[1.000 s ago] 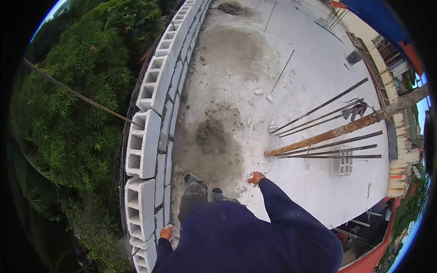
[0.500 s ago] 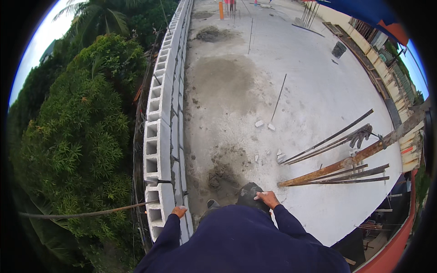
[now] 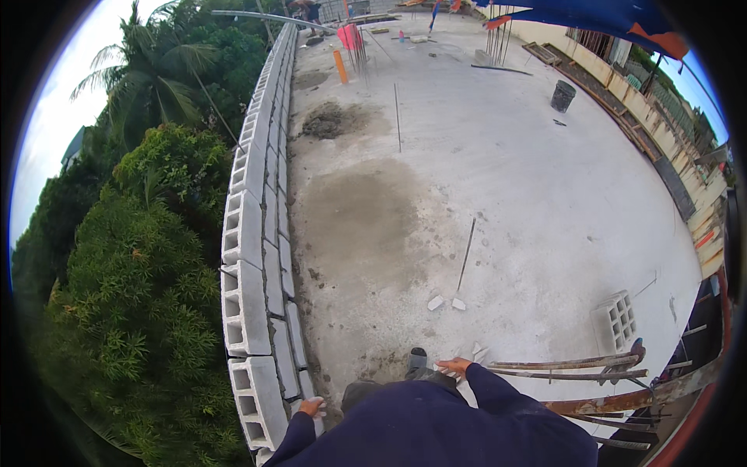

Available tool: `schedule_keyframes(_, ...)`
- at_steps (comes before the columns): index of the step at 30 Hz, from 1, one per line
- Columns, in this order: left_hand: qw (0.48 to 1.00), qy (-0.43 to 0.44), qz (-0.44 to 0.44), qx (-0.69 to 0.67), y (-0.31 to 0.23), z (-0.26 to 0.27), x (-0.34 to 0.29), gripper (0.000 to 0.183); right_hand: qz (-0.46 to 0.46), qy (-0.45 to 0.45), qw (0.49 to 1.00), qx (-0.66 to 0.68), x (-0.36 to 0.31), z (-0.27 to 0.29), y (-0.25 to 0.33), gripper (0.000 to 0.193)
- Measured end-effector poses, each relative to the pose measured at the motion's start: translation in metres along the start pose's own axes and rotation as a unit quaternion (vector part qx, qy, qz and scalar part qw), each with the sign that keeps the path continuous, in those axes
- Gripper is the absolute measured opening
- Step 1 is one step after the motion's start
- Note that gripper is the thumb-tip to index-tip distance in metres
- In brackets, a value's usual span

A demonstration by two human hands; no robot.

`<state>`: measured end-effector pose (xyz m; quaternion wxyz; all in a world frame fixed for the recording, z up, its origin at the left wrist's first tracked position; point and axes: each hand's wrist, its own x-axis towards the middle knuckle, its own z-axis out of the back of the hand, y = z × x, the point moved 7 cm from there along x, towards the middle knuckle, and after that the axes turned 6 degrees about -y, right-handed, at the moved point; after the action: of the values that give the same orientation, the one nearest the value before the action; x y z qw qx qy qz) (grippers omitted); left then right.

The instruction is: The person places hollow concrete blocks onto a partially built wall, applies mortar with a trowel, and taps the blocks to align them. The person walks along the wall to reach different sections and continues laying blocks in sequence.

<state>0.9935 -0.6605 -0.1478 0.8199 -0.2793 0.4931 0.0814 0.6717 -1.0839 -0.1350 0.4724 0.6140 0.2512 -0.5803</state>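
My left hand [image 3: 313, 406] hangs low beside the wall of grey hollow concrete blocks [image 3: 253, 307], its fingers loosely apart with nothing seen in them. Whether it touches the wall, I cannot tell. In front of my body, my right hand [image 3: 455, 366] has its fingers stretched toward the left and looks bare of any object. Under it, a shoe [image 3: 418, 359] stands on the concrete slab [image 3: 537, 257]. Mortar joints show along the wall's inner face, and the top row's block cavities are open upward.
Rusty steel bars [image 3: 568, 363] jut at lower right near a loose hollow block [image 3: 616, 321]. A thin rod [image 3: 467, 253] rises from the slab by broken block pieces [image 3: 447, 303]. Farther off are a mortar heap [image 3: 327, 123], an orange pipe [image 3: 341, 68] and a black bucket [image 3: 562, 96]. Trees [image 3: 140, 288] lie beyond the wall.
My view has moved forward along the wall and lifted, so the far end shows more. The steel bars slid toward the lower right, and the loose hollow block came into sight. Both hands hang lower.
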Motion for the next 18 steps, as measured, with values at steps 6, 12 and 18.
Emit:
schedule_keyframes(6, 0.991, -0.023, 0.114, -0.072, -0.038, -0.011, 0.014, 0.038, 0.208, -0.162, 0.954, -0.141, 0.008, 0.160, 0.259, 0.034)
schedule_keyframes(12, 0.982, 0.032, 0.069, 0.175, -0.160, -0.013, 0.147, 0.042, 0.258, -0.172, 0.934, -0.178, 0.110, 0.190, 0.406, 0.059)
schedule_keyframes(18, 0.869, -0.032, -0.189, 0.456, -0.487, 0.043, 0.321, 0.045, 0.265, -0.216, 0.873, -0.348, 0.110, 0.136, 0.494, 0.059)
